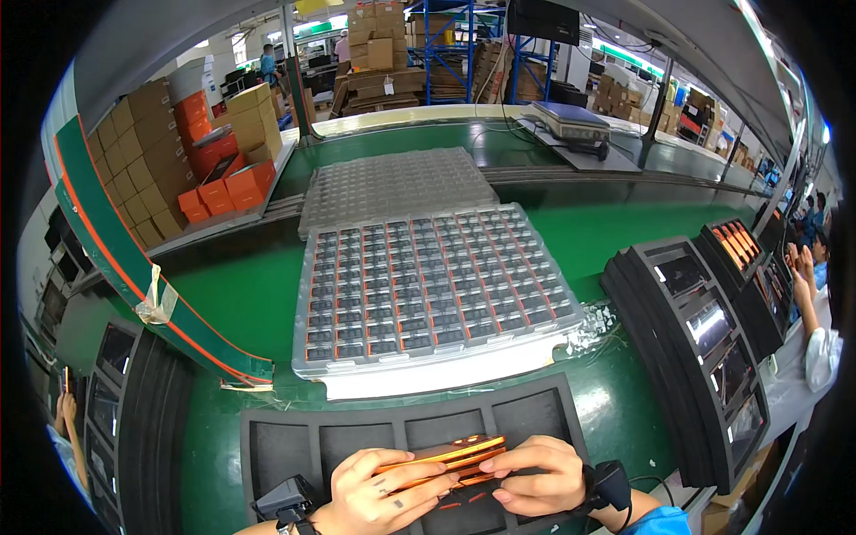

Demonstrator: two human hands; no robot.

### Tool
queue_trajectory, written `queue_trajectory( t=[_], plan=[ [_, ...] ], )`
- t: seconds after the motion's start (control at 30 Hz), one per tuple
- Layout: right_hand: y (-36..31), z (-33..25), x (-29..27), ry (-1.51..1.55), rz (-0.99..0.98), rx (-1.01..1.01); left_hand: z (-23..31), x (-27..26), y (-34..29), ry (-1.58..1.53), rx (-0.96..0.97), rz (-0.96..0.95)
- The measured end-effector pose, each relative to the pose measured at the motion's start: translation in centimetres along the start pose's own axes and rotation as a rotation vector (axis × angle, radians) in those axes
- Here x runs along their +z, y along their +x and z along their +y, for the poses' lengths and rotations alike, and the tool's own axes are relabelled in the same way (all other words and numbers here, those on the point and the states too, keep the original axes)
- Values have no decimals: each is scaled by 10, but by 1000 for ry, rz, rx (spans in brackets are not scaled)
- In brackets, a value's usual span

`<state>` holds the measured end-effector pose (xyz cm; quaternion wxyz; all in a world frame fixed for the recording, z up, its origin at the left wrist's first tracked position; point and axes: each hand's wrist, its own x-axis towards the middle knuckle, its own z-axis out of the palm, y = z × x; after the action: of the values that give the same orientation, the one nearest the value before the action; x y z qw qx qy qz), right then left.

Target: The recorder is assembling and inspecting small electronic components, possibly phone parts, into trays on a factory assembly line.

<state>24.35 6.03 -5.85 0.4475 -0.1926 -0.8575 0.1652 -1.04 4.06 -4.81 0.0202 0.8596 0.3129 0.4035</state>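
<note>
Two thin, orange-edged slabs that look like phones [474,448] are held one over the other above a black foam tray [401,416] with several square recesses. My left hand [379,492] is closed round their left end, fingers along the front. With its thumb and fingers, my right hand [540,475] pinches the right end. Beneath them, a dark piece with orange-red edges shows in part between my hands; what it is I cannot make out. Just beyond stands a clear plastic tray [334,364] filled with rows of small dark, orange-edged parts.
Behind it lies another clear tray [397,183]. Stacked black foam trays with dark phones stand at right [642,330] and left [147,401]. A green strip [116,227] slants along the left. Orange boxes [252,185] and a scale [571,125] sit farther back. Other people work at both sides.
</note>
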Motion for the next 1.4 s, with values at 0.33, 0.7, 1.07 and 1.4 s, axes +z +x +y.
queue_trajectory(
  t=[0.33, 0.7, 1.07, 1.4],
  plan=[
    [2, -8, 5, 81, -6, 57, 1, 0, 2, -10, 7, 7],
    [-21, 19, 1, 855, 203, 728, -2, -1, 1, -5, 29, -10],
    [-6, 7, -9, 110, -104, 287, -3, -3, -1, 8, 28, -2],
    [-2, 8, -6, -137, -11, 34, -3, -1, 1, -14, 37, 2]
  ],
)
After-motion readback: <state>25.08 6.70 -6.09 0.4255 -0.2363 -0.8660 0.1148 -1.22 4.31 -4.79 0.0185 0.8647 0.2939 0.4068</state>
